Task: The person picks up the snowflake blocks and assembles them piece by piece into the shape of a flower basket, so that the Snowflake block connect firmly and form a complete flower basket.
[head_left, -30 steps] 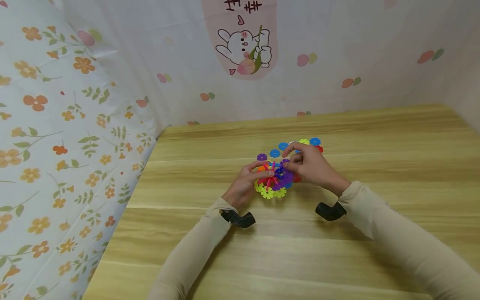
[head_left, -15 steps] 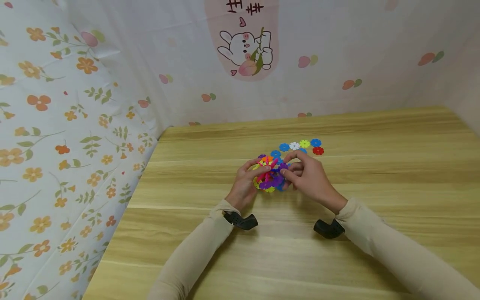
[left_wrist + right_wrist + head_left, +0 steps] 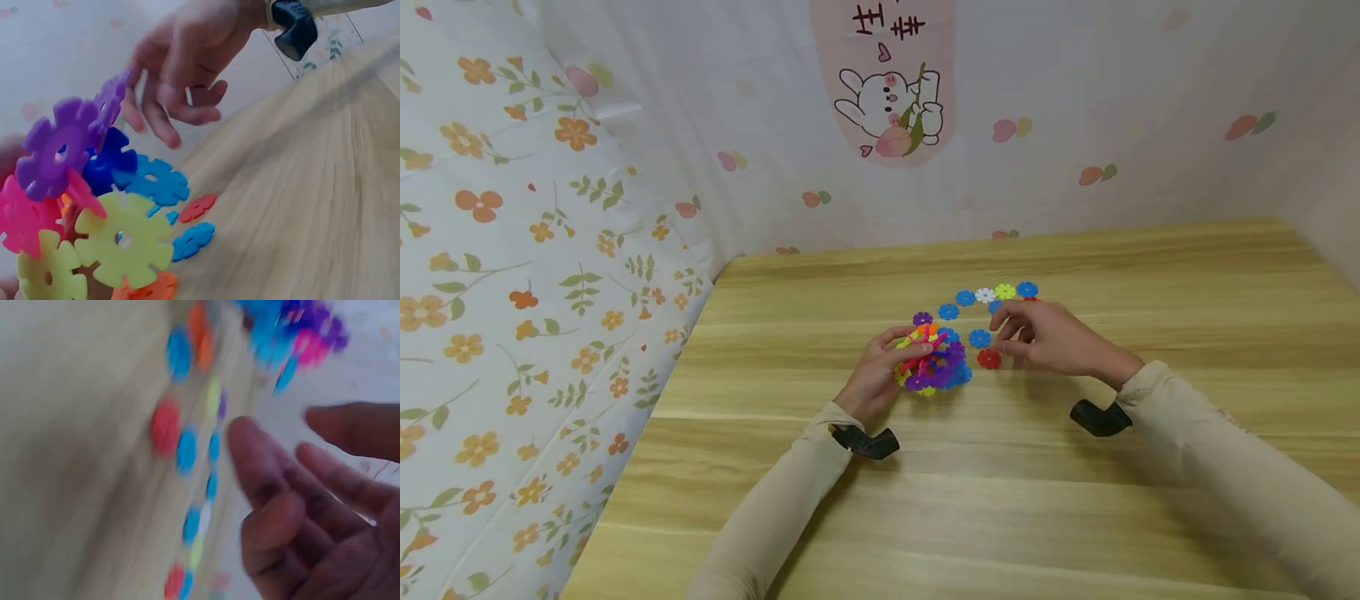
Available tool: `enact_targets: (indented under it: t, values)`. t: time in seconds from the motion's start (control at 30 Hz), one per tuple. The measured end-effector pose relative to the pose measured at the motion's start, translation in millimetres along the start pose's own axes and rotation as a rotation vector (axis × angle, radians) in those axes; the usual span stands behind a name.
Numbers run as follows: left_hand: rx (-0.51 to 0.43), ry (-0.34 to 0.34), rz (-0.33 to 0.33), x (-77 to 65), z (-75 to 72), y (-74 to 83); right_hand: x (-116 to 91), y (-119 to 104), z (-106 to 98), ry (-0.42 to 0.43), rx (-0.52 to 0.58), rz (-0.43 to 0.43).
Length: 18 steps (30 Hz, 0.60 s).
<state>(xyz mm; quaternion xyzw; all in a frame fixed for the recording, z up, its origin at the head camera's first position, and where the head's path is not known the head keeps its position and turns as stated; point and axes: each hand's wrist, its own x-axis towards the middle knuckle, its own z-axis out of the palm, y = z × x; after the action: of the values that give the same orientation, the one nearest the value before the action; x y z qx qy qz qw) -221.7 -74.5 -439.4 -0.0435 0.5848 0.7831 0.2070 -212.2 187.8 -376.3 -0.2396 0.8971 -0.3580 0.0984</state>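
In the head view my left hand (image 3: pixel 874 371) grips a cluster of interlocking snowflake discs (image 3: pixel 953 357), its thumb across the pink ones. The left wrist view shows yellow, pink, purple and blue discs slotted together at angles, among them a yellow disc (image 3: pixel 103 240) facing the camera. My right hand (image 3: pixel 1056 337) hovers to the right of the cluster, apart from it, with loosely bent fingers and nothing between them. Below its fingertips lie a loose red disc (image 3: pixel 988 359) and a loose blue disc (image 3: pixel 980 338). The right wrist view is blurred.
Beyond the hands a line of loose discs lies on the wooden table (image 3: pixel 880 517), including a purple disc (image 3: pixel 922 318), a white disc (image 3: pixel 985 295) and a yellow disc (image 3: pixel 1005 292). A patterned cloth (image 3: pixel 1037 167) hangs behind the table; another floral cloth (image 3: pixel 550 333) hangs at left.
My right hand has let go of the cluster and moved right, away from it. The left hand still holds the cluster, now slightly lower and further left than half a second ago.
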Motion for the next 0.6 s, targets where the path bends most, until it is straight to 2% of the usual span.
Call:
enact_targets:
  t: [0.1,0.17,0.37,0.5,0.6]
  values:
    - [0.017,-0.027,-0.02,-1.0,-4.6,0.3,6.7,11.3,-4.0,-0.033,-0.164,-0.01]
    - [0.027,-0.037,-0.03,-1.8,-6.2,0.6,11.7,18.0,-1.3,-0.057,-0.23,-0.016]
    - [0.015,-0.039,-0.038,-3.4,-8.5,2.0,25.0,12.8,18.2,-0.102,-0.369,0.04]
    - [-0.003,-0.043,-0.034,-4.4,-9.3,3.3,29.2,8.2,31.3,-0.075,-0.464,0.083]
    - [-0.007,-0.053,-0.032,-4.6,-7.9,4.4,29.2,8.1,35.9,-0.051,-0.47,0.098]
